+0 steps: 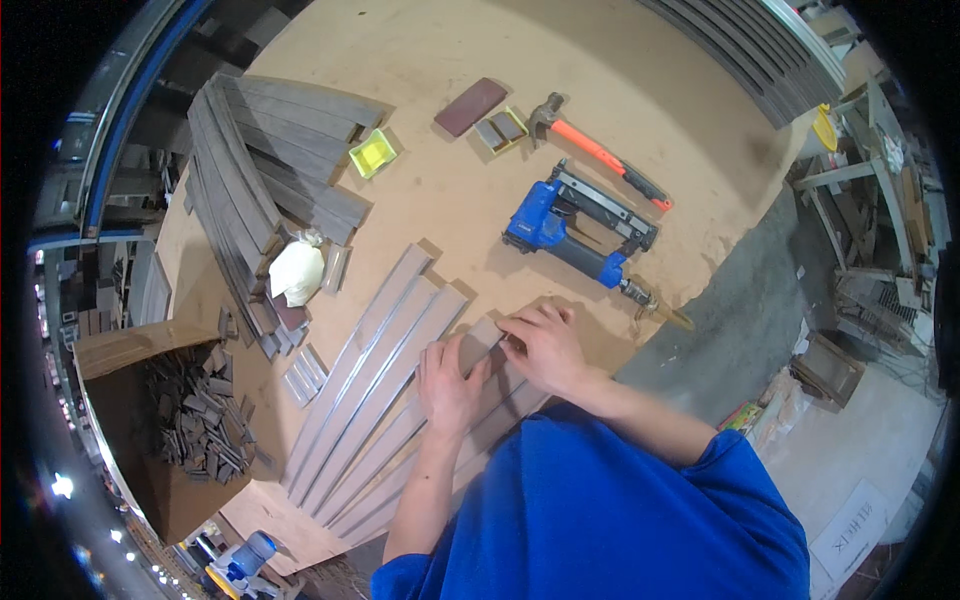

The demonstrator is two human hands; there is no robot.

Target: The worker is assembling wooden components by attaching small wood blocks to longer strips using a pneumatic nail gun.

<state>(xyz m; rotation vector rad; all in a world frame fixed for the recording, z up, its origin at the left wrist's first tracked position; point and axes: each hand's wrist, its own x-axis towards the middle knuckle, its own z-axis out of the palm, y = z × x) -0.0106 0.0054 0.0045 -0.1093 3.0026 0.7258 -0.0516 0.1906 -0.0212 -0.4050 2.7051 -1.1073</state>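
Tabletop (440, 200): hammer (590, 147), nailer (541, 218) beyond strips (388, 400)

The left grip (448, 388) faces down with fingers bent and thumb toward the right grip (545, 350), which sits near it and slightly farther forward, fingers curled inward. Behind them, the bare left forearm (422, 495) and right forearm (640, 417) angle apart.

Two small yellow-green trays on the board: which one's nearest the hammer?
The tray holding grey pieces, right beside the head of the hammer. The other tray has yellow contents and sits by the grey strips.
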